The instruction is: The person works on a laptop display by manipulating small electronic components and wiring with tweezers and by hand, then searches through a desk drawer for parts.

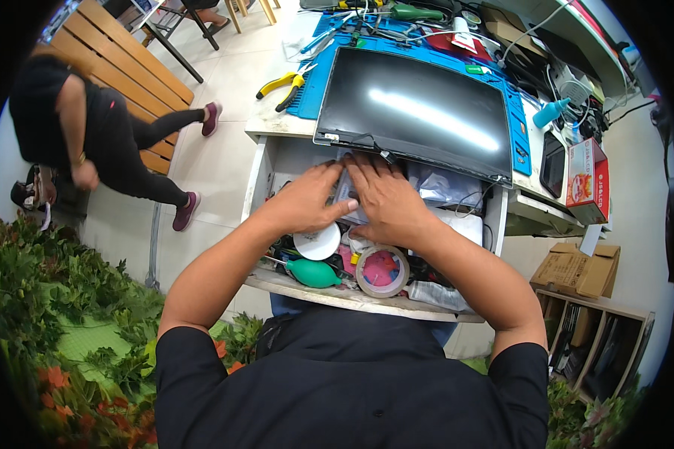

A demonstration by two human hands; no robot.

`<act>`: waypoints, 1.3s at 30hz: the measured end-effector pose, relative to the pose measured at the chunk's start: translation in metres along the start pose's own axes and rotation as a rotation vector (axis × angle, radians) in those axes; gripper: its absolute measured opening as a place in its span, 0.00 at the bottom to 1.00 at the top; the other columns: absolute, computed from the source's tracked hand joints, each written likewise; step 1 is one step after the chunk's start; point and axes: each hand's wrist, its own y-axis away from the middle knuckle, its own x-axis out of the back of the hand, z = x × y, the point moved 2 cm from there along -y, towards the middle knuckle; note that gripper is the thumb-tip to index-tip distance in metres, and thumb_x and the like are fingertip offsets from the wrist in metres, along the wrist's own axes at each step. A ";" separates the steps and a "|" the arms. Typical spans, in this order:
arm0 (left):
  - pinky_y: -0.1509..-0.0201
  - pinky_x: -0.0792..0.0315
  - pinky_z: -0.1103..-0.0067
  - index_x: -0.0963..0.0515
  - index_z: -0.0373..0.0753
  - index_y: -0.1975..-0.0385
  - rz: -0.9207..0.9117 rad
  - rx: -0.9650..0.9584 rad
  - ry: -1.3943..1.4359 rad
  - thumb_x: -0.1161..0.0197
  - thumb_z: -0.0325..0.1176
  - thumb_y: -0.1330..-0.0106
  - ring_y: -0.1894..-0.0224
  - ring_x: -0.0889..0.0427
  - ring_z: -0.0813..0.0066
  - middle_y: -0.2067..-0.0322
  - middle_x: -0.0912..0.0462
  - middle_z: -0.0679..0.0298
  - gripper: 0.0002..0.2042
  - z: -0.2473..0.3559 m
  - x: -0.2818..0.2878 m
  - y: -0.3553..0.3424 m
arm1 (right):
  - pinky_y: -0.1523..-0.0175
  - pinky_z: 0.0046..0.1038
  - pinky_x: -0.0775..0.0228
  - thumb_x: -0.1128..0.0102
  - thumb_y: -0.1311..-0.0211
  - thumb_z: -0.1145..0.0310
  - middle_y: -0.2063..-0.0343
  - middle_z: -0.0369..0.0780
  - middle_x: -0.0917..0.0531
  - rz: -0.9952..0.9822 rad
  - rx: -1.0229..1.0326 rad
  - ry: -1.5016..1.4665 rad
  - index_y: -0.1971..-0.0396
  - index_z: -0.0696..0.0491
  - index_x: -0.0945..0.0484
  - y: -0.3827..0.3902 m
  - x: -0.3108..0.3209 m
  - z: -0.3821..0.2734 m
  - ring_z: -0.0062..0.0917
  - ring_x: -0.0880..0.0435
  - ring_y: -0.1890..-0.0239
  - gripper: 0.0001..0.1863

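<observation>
Both my hands reach into an open white drawer (258,176) full of small items. My left hand (307,200) lies with its fingers stretched forward and its thumb apart, on a pale flat packet (344,191) whose kind I cannot make out. Beside it my right hand (392,198) rests palm down, fingers extended toward the back of the drawer. Below the hands are a round white lid-like disc (318,242), a green rubber air blower (313,274) and a roll of tape (382,271). Clear plastic bags (445,185) lie right of my right hand.
A dark display panel (419,105) on a blue work mat (307,97) overhangs the drawer's back. Yellow-handled pliers (283,86) lie at the left edge. A blue bottle (550,113) and a red-and-white box (588,179) stand right. Another person (101,135) is walking at left.
</observation>
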 end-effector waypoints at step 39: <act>0.54 0.17 0.63 0.16 0.34 0.40 0.275 0.356 -0.060 0.23 0.34 0.28 0.62 0.07 0.50 0.63 0.06 0.48 0.20 -0.030 0.041 0.033 | 0.19 0.54 0.31 0.30 0.29 0.56 0.24 0.66 0.29 -0.069 -0.210 -0.094 0.18 0.69 0.39 0.011 -0.005 0.004 0.64 0.30 0.22 0.49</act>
